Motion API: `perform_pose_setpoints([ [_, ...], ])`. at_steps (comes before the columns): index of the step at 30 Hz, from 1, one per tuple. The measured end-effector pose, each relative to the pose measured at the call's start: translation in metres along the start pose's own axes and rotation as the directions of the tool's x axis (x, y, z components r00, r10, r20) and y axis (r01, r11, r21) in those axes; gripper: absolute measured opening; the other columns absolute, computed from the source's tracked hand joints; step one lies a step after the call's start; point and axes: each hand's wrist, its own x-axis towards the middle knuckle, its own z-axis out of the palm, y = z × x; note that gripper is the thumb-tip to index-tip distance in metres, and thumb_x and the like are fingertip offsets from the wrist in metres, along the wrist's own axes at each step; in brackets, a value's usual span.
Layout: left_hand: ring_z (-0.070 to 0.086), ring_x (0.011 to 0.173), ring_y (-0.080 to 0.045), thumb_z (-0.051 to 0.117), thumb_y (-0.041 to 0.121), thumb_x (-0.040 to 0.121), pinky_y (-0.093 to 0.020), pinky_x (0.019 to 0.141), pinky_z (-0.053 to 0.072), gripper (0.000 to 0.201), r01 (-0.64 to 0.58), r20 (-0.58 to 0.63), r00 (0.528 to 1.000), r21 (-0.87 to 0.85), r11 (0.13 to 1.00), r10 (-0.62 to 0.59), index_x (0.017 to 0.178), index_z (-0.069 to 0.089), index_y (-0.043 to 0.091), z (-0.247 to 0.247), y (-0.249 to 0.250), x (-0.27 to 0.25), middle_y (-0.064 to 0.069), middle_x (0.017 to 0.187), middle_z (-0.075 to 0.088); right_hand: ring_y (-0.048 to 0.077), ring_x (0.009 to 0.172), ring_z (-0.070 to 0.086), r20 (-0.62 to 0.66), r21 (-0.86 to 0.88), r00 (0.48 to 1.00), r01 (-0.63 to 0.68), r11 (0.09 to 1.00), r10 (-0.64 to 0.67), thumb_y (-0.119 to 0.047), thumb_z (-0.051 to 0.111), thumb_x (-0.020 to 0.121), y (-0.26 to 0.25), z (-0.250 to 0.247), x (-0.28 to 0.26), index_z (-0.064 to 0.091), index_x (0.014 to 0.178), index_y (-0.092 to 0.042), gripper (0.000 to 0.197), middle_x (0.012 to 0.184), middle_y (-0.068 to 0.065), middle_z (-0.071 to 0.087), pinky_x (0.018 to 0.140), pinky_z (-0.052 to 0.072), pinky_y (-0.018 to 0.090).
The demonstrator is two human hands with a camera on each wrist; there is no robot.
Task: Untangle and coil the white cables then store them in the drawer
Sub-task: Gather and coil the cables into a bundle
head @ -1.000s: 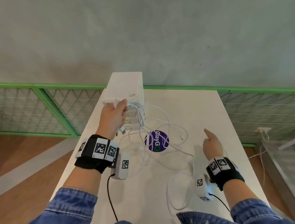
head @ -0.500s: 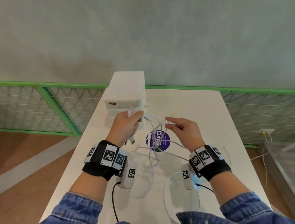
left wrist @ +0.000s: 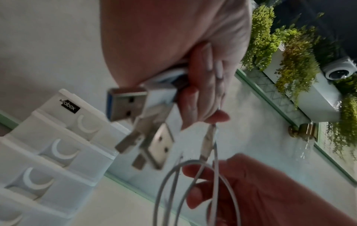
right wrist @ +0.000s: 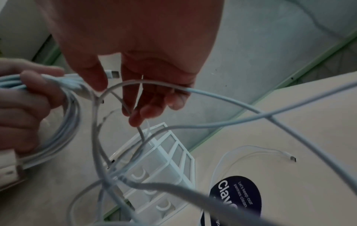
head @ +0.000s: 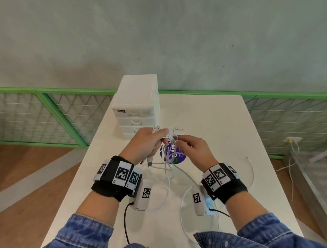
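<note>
Above the middle of the white table [head: 220,121], my left hand [head: 147,143] grips a bundle of white cables [head: 169,155]; their USB plugs [left wrist: 135,119] stick out below the curled fingers [left wrist: 204,85]. My right hand [head: 193,148] is close beside it and pinches a cable loop [right wrist: 146,83] near the bundle. Tangled strands hang from both hands down to the table. The white drawer unit [head: 137,108] stands behind my left hand with its drawers [left wrist: 63,151] closed.
A round purple sticker [head: 174,154] lies on the table under the hands. One thin white cable [right wrist: 251,152] rests loose on the table. More cable loops [head: 183,203] lie near the front edge. Green mesh railing [head: 46,117] borders the table's far and left sides.
My right hand came in from the table's right side to the bundle and took hold of a loop. My left hand drew the cables away from the drawer unit toward me.
</note>
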Motion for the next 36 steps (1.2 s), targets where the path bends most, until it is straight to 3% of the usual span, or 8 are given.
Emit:
perform_pose_setpoints([
  [2,0.022,0.035,-0.012,0.056,0.024,0.09,-0.022,0.041,0.018,0.03,-0.004,-0.028,1.0,0.109,0.994,0.007,0.065,0.06,0.008,-0.003,-0.001,0.001,0.002,0.041,0.028,-0.004,0.06,0.056,-0.048,-0.029,0.999,-0.007,1.0,0.006,-0.023,0.063,0.084,0.003,-0.004,0.001,0.07,0.096,-0.02,0.014,0.083,0.0,0.072,0.064,0.042,0.01],
  [6,0.027,0.037,-0.01,0.066,0.021,0.078,-0.024,0.045,0.024,0.029,0.005,-0.05,0.999,0.263,0.965,0.008,0.074,0.06,-0.007,-0.008,-0.007,0.003,0.004,0.045,0.034,0.013,0.049,0.055,-0.15,0.006,0.987,-0.061,0.998,0.061,-0.02,0.066,0.079,0.005,-0.011,0.003,0.06,0.079,-0.023,0.006,0.072,0.001,0.074,0.05,0.044,0.022],
  [11,0.028,0.033,-0.004,0.068,0.014,0.08,-0.019,0.04,0.022,0.035,-0.018,0.034,0.999,0.288,0.958,0.009,0.057,0.042,0.014,0.0,-0.005,0.005,0.011,0.034,0.032,0.014,0.042,0.061,0.001,0.026,0.995,-0.102,0.994,0.102,-0.002,0.052,0.083,0.002,-0.006,0.002,0.062,0.085,-0.012,0.015,0.064,-0.004,0.07,0.04,0.04,0.018],
  [15,0.029,0.031,-0.005,0.065,0.02,0.086,-0.017,0.036,0.022,0.027,-0.008,0.068,0.998,0.237,0.971,-0.009,0.067,0.049,0.009,0.001,-0.006,0.005,0.011,0.034,0.034,0.017,0.035,0.054,0.173,-0.117,0.982,-0.059,0.991,0.079,-0.002,0.041,0.086,0.002,-0.003,0.002,0.065,0.094,-0.017,0.03,0.065,0.004,0.067,0.037,0.038,0.021],
  [19,0.02,0.034,-0.01,0.057,0.02,0.09,-0.019,0.038,0.015,0.023,0.035,0.102,0.994,0.129,0.991,-0.048,0.072,0.051,0.007,0.0,-0.007,0.008,0.005,0.041,0.028,0.009,0.027,0.041,0.204,-0.039,0.971,-0.115,0.993,0.121,0.002,0.034,0.088,-0.001,0.001,0.003,0.055,0.107,-0.017,0.034,0.083,-0.014,0.068,0.037,0.036,0.019],
  [23,0.019,0.035,-0.012,0.056,0.02,0.089,-0.023,0.042,0.014,0.023,0.039,0.061,0.997,0.162,0.986,-0.049,0.071,0.052,0.006,-0.005,-0.008,0.012,0.003,0.041,0.028,0.011,0.031,0.037,0.218,0.138,0.972,-0.121,0.983,0.089,0.007,0.038,0.083,-0.003,0.0,0.005,0.058,0.105,-0.017,0.038,0.112,0.003,0.066,0.036,0.032,0.021],
  [30,0.023,0.037,-0.015,0.057,0.026,0.087,-0.024,0.044,0.017,0.029,0.103,-0.073,0.993,0.162,0.981,-0.093,0.065,0.057,0.007,-0.012,-0.022,0.023,0.002,0.042,0.032,0.008,0.056,0.057,0.198,0.2,0.978,-0.111,0.973,0.071,-0.004,0.06,0.083,-0.002,-0.002,0.01,0.06,0.103,-0.022,0.027,0.077,-0.006,0.062,0.058,0.049,0.028],
  [36,0.031,0.04,-0.016,0.059,0.017,0.081,-0.025,0.046,0.025,0.029,0.138,-0.352,0.932,0.118,0.983,-0.089,0.053,0.055,0.012,-0.036,-0.036,0.028,0.003,0.04,0.036,-0.002,0.062,0.059,0.029,0.062,0.999,-0.04,0.997,0.038,-0.018,0.07,0.079,0.007,-0.023,0.013,0.063,0.113,-0.021,0.034,0.069,-0.008,0.06,0.065,0.044,0.006],
])
